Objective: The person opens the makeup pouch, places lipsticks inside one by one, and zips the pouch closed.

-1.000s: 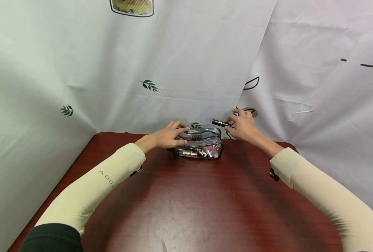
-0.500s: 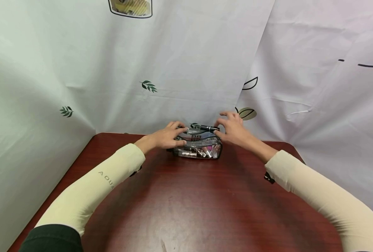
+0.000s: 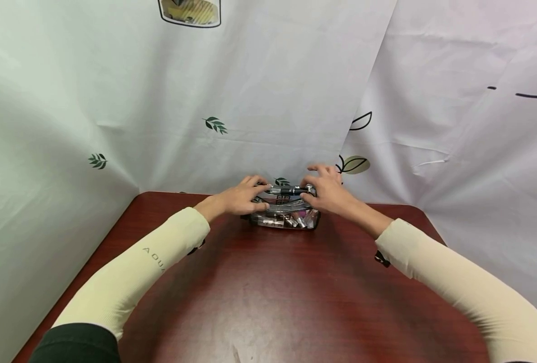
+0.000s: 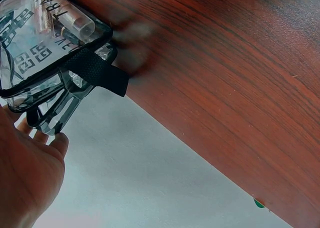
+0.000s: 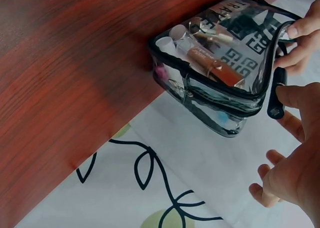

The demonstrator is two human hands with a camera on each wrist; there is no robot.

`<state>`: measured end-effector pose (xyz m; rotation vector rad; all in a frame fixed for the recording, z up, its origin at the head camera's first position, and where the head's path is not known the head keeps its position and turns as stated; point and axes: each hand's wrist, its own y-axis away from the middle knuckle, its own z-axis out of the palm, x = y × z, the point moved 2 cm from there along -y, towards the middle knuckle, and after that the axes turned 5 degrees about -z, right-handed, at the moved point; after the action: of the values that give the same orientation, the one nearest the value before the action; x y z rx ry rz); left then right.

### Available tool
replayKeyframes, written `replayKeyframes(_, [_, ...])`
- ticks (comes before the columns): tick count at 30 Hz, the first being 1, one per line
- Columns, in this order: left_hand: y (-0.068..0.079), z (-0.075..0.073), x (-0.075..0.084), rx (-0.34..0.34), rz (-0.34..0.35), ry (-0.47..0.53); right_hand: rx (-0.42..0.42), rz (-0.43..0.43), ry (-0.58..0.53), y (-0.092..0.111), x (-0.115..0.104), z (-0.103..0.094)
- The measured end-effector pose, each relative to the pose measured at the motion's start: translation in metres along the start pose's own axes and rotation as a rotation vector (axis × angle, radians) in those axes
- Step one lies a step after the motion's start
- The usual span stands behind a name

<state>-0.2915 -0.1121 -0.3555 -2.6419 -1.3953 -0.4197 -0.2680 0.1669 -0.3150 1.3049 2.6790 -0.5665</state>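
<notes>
A clear zippered makeup bag (image 3: 286,221) with black piping and dark lettering sits near the table's far edge. Small cosmetics show through its wall, among them an orange-brown tube (image 5: 222,70). My left hand (image 3: 241,196) holds the bag's left end, thumb at the front lip and fingers at the back one. Between thumb and fingers, my right hand (image 3: 326,190) pinches a slim black cosmetic tube (image 5: 276,94), held lengthwise right over the bag's top opening. A black fabric tab (image 4: 97,70) sticks out from the bag's left end.
The reddish-brown table (image 3: 268,297) stretches from the bag toward me. Right behind its far edge hangs a white cloth backdrop (image 3: 268,101) with leaf prints, which also runs along both sides.
My right hand has brought the black cosmetic tube leftward and down, from beside the bag to over its opening. The left hand has stayed at the bag's left end.
</notes>
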Motion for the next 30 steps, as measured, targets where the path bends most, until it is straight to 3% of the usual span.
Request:
replayKeyframes(14, [-0.002,0.001,-0.003,0.002,0.003,-0.005,-0.048,0.031,0.026,-0.004,-0.003,0.009])
replayKeyframes(21, [-0.002,0.001,-0.003,0.001,0.006,-0.002,-0.022,0.034,-0.008,-0.003,-0.001,0.010])
replayKeyframes(30, [-0.002,0.001,-0.003,0.000,0.002,0.015,0.012,0.111,-0.045,0.003,0.016,0.014])
